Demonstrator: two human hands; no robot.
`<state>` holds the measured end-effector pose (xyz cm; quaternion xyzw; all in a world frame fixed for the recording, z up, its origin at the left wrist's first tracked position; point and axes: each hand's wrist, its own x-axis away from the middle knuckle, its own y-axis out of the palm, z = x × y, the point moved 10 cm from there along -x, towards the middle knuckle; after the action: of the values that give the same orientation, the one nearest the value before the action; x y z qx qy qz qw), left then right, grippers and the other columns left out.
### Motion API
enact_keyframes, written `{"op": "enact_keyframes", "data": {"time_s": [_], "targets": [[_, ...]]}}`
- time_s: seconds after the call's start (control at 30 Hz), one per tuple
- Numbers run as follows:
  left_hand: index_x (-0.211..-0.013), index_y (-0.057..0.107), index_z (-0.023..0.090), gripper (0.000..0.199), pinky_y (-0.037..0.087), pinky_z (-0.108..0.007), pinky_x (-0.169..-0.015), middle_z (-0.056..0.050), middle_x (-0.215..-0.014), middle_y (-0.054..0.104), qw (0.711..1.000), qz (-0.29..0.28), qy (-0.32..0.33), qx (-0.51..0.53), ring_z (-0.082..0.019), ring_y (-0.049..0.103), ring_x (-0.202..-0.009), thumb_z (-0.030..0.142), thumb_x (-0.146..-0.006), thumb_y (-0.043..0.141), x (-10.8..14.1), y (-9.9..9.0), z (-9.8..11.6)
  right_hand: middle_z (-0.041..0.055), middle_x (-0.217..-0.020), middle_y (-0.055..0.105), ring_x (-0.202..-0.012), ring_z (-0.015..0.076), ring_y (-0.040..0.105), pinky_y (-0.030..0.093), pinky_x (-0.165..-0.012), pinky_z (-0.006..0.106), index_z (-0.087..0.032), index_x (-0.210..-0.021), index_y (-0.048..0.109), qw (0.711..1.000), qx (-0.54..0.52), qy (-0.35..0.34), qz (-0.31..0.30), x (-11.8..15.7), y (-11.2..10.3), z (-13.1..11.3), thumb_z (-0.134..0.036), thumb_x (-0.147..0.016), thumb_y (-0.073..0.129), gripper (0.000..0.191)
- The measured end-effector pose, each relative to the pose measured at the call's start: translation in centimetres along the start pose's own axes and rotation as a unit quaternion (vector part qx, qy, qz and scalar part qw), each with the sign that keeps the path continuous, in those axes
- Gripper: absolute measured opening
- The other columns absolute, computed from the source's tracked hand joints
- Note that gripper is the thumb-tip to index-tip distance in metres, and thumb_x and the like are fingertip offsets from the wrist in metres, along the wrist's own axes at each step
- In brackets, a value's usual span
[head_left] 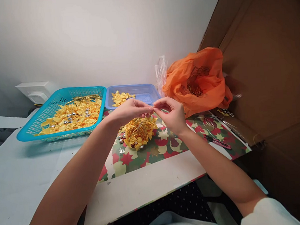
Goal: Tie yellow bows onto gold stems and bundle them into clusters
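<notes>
My left hand and my right hand meet at the middle of the view, fingertips pinched together. What they hold between them is too small to make out. Just below my left hand, a bunch of yellow bows with gold strands lies on the patterned sheet. A few silver beads sit at its left side. Behind my left hand stands a blue-violet tray with some yellow bows at its left end.
A teal basket at the left holds yellow bows, gold strands and silver beads. At the right are an orange plastic bag, looped wire, a pink-handled tool and a tall cardboard sheet. A white wall stands behind.
</notes>
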<state>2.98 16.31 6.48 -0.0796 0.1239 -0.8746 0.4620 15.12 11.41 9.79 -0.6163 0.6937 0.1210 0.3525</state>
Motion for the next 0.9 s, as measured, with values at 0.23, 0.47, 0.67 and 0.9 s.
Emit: {"op": "enact_keyframes", "data": {"time_s": [0.23,0.47,0.67,0.9], "targets": [[-0.063,0.075,0.019,0.011,0.043,-0.026,-0.059,-0.004,-0.064,0.063,0.999,0.032,-0.018,0.036,-0.01,0.05,-0.058,0.028,-0.069,0.073,0.3,-0.5,0.3,0.0018,-0.08,0.066,-0.078,0.0191,0.057,0.046,-0.075,0.034,-0.022,-0.075,0.066,0.989,0.141,0.024,-0.022,2.7,1.5,1.5,-0.026,-0.073,0.077,0.013],[-0.061,0.074,0.019,0.012,0.044,-0.028,-0.061,-0.004,-0.061,0.062,0.998,0.027,-0.023,0.042,-0.011,0.051,-0.058,0.027,-0.069,0.072,0.3,-0.6,0.2,0.002,-0.082,0.067,-0.087,0.0209,0.058,0.043,-0.084,0.037,-0.022,-0.073,0.068,0.982,0.176,0.035,-0.055,3.1,3.2,2.3,-0.017,-0.079,0.071,0.009],[-0.063,0.075,0.017,0.013,0.044,-0.027,-0.061,-0.003,-0.058,0.059,0.998,0.029,-0.034,0.045,-0.011,0.052,-0.059,0.026,-0.071,0.072,0.3,-0.9,0.0,0.0008,-0.083,0.067,-0.081,0.0161,0.058,0.044,-0.076,0.031,-0.021,-0.075,0.065,0.997,0.052,0.06,-0.01,2.5,0.6,1.8,-0.025,-0.081,0.067,0.008],[-0.059,0.072,0.015,0.015,0.042,-0.024,-0.061,-0.002,-0.06,0.059,0.993,0.067,-0.025,0.092,-0.008,0.049,-0.058,0.024,-0.072,0.072,0.2,-1.2,-0.1,-0.0003,-0.076,0.068,-0.075,0.0164,0.061,0.045,-0.076,0.032,-0.02,-0.072,0.064,0.981,-0.017,0.159,-0.111,2.8,2.0,3.6,-0.03,-0.077,0.068,0.012]]}}
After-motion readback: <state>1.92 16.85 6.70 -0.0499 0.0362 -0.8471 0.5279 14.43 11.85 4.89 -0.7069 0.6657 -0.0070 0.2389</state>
